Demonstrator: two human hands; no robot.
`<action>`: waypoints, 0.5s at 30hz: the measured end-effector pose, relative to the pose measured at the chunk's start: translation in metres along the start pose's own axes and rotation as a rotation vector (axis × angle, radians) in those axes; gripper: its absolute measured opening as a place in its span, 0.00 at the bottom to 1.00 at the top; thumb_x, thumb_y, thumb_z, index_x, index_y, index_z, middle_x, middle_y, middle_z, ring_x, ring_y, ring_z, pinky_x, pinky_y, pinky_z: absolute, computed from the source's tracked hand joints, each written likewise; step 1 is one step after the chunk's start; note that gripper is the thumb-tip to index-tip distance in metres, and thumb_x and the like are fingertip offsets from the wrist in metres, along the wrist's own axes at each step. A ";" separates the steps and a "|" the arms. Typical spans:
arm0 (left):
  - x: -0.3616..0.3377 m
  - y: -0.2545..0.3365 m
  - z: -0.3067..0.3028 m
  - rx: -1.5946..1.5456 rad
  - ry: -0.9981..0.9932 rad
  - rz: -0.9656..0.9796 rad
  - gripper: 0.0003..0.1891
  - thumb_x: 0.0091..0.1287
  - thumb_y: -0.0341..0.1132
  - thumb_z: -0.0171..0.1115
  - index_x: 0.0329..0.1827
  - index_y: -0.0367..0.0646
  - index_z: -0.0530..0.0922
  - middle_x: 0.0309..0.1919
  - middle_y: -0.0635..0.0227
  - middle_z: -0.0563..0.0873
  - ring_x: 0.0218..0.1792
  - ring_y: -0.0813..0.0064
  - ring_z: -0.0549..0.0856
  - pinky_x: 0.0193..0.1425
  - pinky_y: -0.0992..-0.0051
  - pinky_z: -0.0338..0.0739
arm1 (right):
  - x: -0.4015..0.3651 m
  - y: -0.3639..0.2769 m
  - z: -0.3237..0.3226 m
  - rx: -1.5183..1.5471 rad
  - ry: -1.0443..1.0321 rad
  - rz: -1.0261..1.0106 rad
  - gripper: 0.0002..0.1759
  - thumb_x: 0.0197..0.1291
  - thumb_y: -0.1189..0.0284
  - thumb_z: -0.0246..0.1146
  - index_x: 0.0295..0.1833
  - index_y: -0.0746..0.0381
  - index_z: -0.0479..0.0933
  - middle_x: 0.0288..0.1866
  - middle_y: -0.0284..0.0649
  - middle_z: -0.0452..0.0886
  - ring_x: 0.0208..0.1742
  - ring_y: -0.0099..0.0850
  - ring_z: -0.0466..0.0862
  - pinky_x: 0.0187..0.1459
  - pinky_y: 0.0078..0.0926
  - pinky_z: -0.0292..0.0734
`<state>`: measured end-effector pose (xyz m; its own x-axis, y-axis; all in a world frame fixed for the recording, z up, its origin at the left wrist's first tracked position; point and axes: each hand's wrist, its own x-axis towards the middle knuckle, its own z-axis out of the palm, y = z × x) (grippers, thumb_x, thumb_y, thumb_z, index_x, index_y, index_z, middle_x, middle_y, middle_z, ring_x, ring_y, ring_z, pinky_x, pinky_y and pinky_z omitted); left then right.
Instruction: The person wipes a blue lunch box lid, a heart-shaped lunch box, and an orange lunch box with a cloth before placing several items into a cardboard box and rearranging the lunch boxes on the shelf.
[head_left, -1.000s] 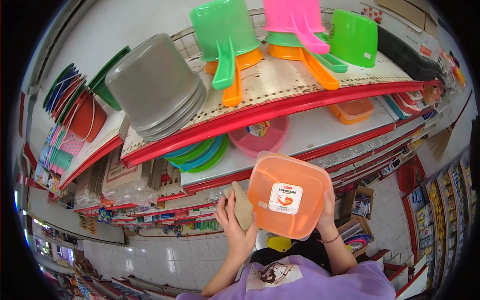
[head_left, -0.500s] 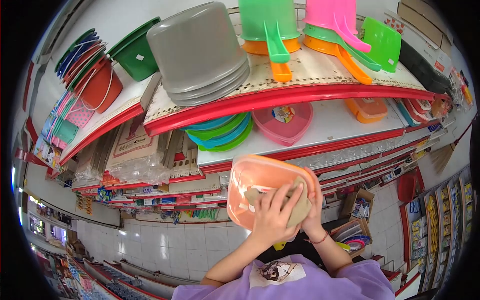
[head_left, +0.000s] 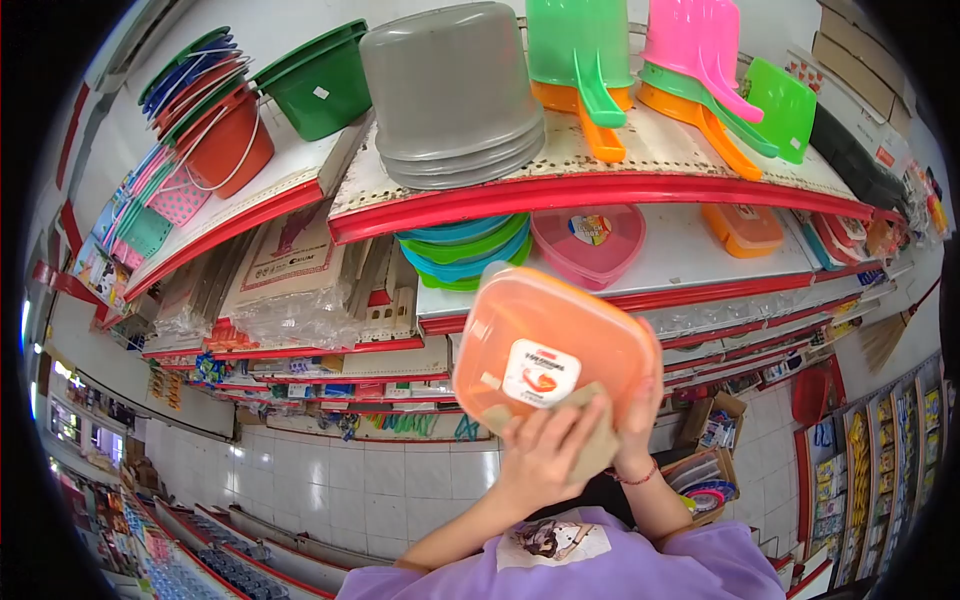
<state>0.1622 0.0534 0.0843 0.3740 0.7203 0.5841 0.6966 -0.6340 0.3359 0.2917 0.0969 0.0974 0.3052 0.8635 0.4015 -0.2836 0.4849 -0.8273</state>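
An orange plastic food container (head_left: 600,335) with rounded corners and a white label is held up before the shelf, tilted with its labelled face toward me. My right hand (head_left: 640,425), with a red bracelet at the wrist, grips its right edge, the fingers partly hidden behind it. Bunched under my left hand (head_left: 550,450) is a beige cloth (head_left: 597,440), which the fingers press on the container's lower part, just below the label. The left fingers are bent over the cloth.
Stacked grey tubs (head_left: 450,95), green and pink dippers (head_left: 690,45) and a dark green basin (head_left: 318,85) stand on the upper shelf. Below lie blue and green plates (head_left: 465,250), a pink lunch box (head_left: 590,240) and an orange box (head_left: 742,230). Cartons (head_left: 715,425) sit on the floor.
The container has tipped so its label now shows. My left hand and the cloth have moved down to its lower part. The view has shifted slightly.
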 end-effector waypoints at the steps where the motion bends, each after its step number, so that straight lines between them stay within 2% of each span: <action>1: -0.006 -0.011 -0.004 -0.027 -0.014 -0.014 0.40 0.41 0.38 0.68 0.65 0.45 0.69 0.52 0.60 0.68 0.54 0.60 0.67 0.60 0.60 0.54 | 0.003 -0.004 -0.001 0.015 -0.002 -0.018 0.40 0.63 0.50 0.52 0.68 0.69 0.52 0.61 0.48 0.67 0.61 0.35 0.69 0.61 0.32 0.64; 2: 0.001 -0.022 -0.009 0.082 0.132 -0.098 0.40 0.42 0.37 0.68 0.65 0.45 0.69 0.52 0.60 0.68 0.54 0.60 0.66 0.60 0.60 0.54 | 0.004 -0.008 -0.004 0.030 -0.001 -0.031 0.40 0.63 0.50 0.52 0.68 0.69 0.52 0.60 0.48 0.67 0.61 0.35 0.70 0.61 0.32 0.65; 5: 0.022 -0.034 -0.026 0.071 0.245 -0.323 0.39 0.42 0.36 0.68 0.65 0.45 0.69 0.53 0.60 0.68 0.54 0.60 0.66 0.60 0.59 0.53 | -0.004 -0.007 -0.001 -0.042 -0.001 -0.048 0.40 0.63 0.49 0.52 0.67 0.70 0.53 0.60 0.48 0.67 0.60 0.35 0.71 0.60 0.31 0.65; 6: 0.025 -0.028 -0.026 0.069 0.213 -0.328 0.39 0.43 0.38 0.68 0.64 0.45 0.70 0.53 0.62 0.68 0.54 0.60 0.65 0.60 0.59 0.53 | -0.005 -0.003 0.001 -0.044 -0.004 -0.044 0.40 0.63 0.50 0.52 0.67 0.70 0.53 0.61 0.48 0.67 0.60 0.35 0.70 0.60 0.31 0.65; 9: 0.012 0.003 -0.010 0.035 0.102 -0.030 0.38 0.43 0.38 0.67 0.64 0.46 0.70 0.54 0.63 0.69 0.54 0.61 0.65 0.60 0.60 0.53 | -0.010 0.007 0.008 -0.061 -0.011 -0.032 0.39 0.64 0.50 0.49 0.67 0.71 0.54 0.61 0.48 0.66 0.62 0.34 0.69 0.61 0.31 0.63; 11: -0.003 0.012 -0.008 0.095 0.104 0.092 0.37 0.44 0.39 0.66 0.63 0.46 0.71 0.53 0.64 0.70 0.54 0.60 0.65 0.60 0.60 0.54 | -0.009 0.011 0.001 -0.042 0.010 -0.029 0.38 0.65 0.49 0.47 0.67 0.71 0.54 0.62 0.48 0.66 0.62 0.34 0.68 0.62 0.31 0.63; 12: -0.006 0.015 -0.007 0.122 0.107 0.149 0.36 0.44 0.39 0.66 0.63 0.47 0.71 0.53 0.65 0.70 0.54 0.60 0.65 0.60 0.60 0.54 | -0.008 0.005 0.007 0.070 0.076 -0.056 0.35 0.67 0.50 0.43 0.68 0.65 0.54 0.64 0.45 0.66 0.63 0.35 0.69 0.63 0.34 0.63; 15: -0.005 -0.042 -0.015 0.113 0.163 -0.072 0.36 0.43 0.40 0.65 0.62 0.48 0.72 0.54 0.66 0.70 0.54 0.59 0.65 0.61 0.58 0.53 | 0.001 0.010 -0.026 0.138 0.118 -0.005 0.33 0.68 0.50 0.41 0.68 0.63 0.56 0.64 0.43 0.66 0.63 0.34 0.68 0.63 0.34 0.63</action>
<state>0.1213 0.0721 0.0783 0.2233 0.7019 0.6764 0.7856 -0.5404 0.3014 0.3132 0.0988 0.0796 0.4090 0.8426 0.3504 -0.4011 0.5109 -0.7603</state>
